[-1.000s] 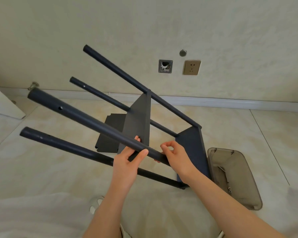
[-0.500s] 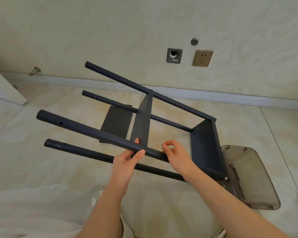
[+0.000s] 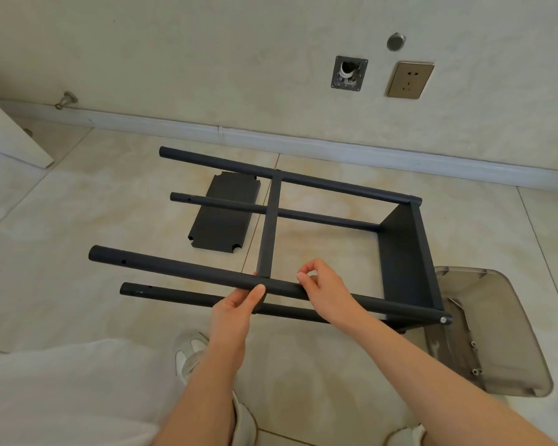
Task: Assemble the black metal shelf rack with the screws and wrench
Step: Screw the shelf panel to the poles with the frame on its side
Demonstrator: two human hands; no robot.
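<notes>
1. The tiled floor (image 3: pixel 78 220) carries everything, with the black rack (image 3: pixel 403 252) on its side in the middle of it.
2. The rack's four poles run level and point left. One shelf panel closes its right end, and a second panel crosses the poles about halfway along, seen edge-on.
3. A smoky see-through tray (image 3: pixel 496 333) lies on the floor against the rack's right end, partly tucked under it.
4. A loose shelf panel (image 3: pixel 223 214) lies flat on the floor under the rack's left half, showing between the two far poles.
5. The left hand (image 3: pixel 236 309) grips the rack's nearest upper pole just at the middle panel: thumb on top, fingers underneath.
6. The right hand (image 3: pixel 322 291) is curled over that same pole just to the right of the middle panel. Thumb and forefinger tips meet above the pole — I cannot tell whether anything sits between them.
7. A pale shoe (image 3: pixel 187 352) stands on the floor on the near side of the rack, below the left hand.
8. A brass-coloured wall socket (image 3: pixel 409 80) sits on the wall beyond the rack.
9. A few small screws (image 3: pixel 474 344) lie in the tray, near the rack's right end.
</notes>
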